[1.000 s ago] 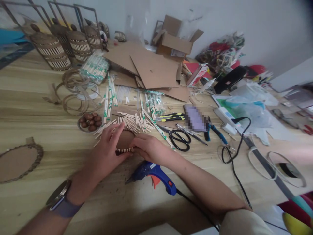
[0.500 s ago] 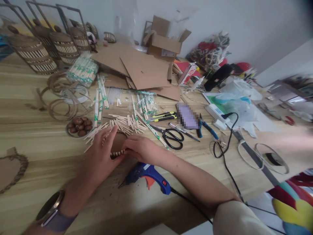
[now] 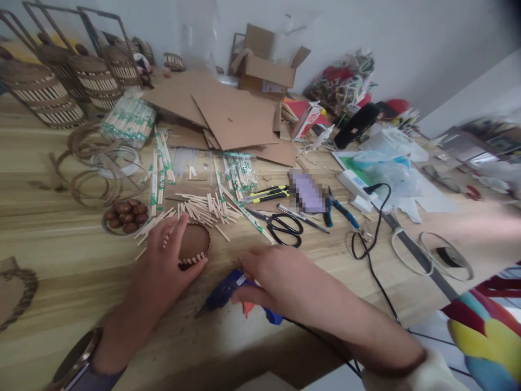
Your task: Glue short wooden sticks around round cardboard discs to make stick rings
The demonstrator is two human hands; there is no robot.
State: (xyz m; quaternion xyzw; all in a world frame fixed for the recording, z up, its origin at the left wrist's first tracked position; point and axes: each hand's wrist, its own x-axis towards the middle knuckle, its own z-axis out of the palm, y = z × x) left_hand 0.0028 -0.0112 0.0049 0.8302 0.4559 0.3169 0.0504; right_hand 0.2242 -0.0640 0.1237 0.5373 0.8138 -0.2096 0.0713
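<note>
My left hand point(image 3: 166, 252) is closed around the near left side of a round cardboard base point(image 3: 194, 240) edged with short wooden stick pieces. Its thumb presses the near rim, and the fingers go round the far left side. Over a blue hot glue gun point(image 3: 223, 290) hangs my right hand point(image 3: 272, 277), thumb and fingers apart. The gun lies on its side, nozzle to the left, its orange trigger and part of its handle showing below the hand. Whether the fingers touch it is hard to tell. Cut stick pieces point(image 3: 203, 209) lie heaped just beyond the base.
Left of the heap stands a bowl of brown balls point(image 3: 127, 216). Black-handled scissors point(image 3: 287, 228), a yellow-and-black cutter point(image 3: 266, 194) and blue-handled pliers point(image 3: 344, 213) lie to the right. Cardboard sheets point(image 3: 236, 117) and several stick lanterns point(image 3: 95, 79) fill the back. A black cord point(image 3: 376, 266) crosses the right side.
My right hand has left the rim of the round base and moved right and nearer, over the glue gun. My left hand stays at the base, whose inside shows more now.
</note>
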